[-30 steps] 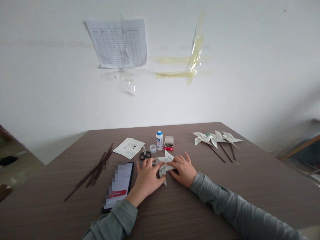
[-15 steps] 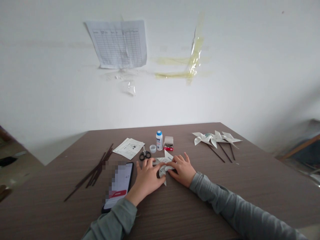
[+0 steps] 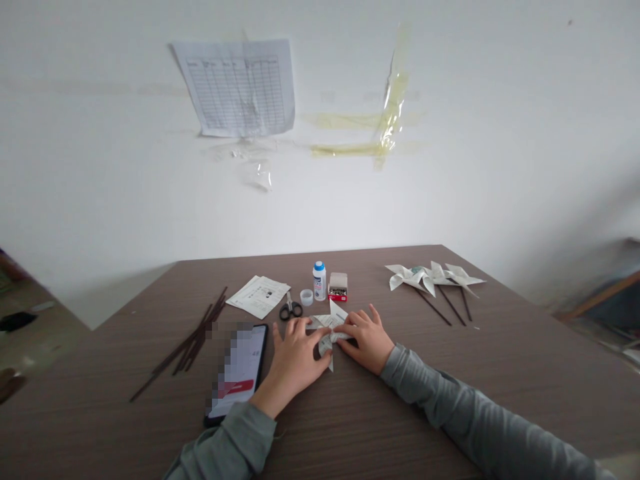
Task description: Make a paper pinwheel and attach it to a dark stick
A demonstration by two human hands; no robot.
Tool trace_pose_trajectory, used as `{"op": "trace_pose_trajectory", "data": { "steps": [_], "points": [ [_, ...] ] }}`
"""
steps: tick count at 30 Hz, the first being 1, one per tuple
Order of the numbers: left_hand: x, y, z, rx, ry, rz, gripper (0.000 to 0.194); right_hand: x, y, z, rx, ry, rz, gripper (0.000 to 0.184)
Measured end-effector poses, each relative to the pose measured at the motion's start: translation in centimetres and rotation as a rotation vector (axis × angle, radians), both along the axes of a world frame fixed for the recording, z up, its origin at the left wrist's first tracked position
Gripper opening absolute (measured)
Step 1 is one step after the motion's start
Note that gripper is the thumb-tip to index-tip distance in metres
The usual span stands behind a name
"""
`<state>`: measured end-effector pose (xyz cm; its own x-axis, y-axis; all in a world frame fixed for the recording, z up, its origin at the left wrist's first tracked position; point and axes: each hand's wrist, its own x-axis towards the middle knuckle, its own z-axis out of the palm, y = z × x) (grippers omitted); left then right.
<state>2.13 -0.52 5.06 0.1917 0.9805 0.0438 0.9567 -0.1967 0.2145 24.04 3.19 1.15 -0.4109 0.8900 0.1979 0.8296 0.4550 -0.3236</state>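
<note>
The person's two hands are resting almost together, both pinching at a paper pinwheel [image 3: 326, 343] that is lying on the table [image 3: 380, 420] between their fingertips. Taking the pinwheel as the dial's centre, with twelve o'clock toward the wall, the left hand [image 3: 295, 350] is reaching in from between eight and nine, its index finger and thumb bracketing the lower-left blade; the right hand [image 3: 367, 343] is reaching in from between three and four, its index finger and thumb gathering at the hub. Neither hand is sitting nearer, since both are touching the paper. The pinwheel is showing no clear long axis: blades are pointing to about twelve, six and nine, while the fingers are hiding most of the rest. Scissors [image 3: 291, 311] are lying near ten o'clock, a blue-capped bottle [image 3: 319, 285] is standing near twelve, and three stick-mounted pinwheels [image 3: 431, 275] are lying well apart at two
</note>
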Motion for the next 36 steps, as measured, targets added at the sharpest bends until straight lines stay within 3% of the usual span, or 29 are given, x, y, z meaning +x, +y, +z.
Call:
{"op": "trace_pose_trajectory", "data": {
  "steps": [7,18,30,36],
  "points": [
    [-0.2,0.3,-0.1,-0.003,0.005,-0.005,0.053,-0.1,0.0,1.0,-0.002,-0.032,0.017,0.032],
    [0.1,-0.2,0.0,0.002,0.006,0.010,0.054,0.2,0.4,-0.8,0.033,0.009,0.007,0.035],
    [0.0,-0.1,0.1,0.008,0.023,-0.016,0.054,0.0,0.0,0.9,-0.022,-0.016,-0.008,0.033],
    [-0.2,0.1,-0.4,0.011,0.016,-0.019,0.054,0.0,0.2,0.1,0.004,-0.019,0.002,0.031]
  ]
}}
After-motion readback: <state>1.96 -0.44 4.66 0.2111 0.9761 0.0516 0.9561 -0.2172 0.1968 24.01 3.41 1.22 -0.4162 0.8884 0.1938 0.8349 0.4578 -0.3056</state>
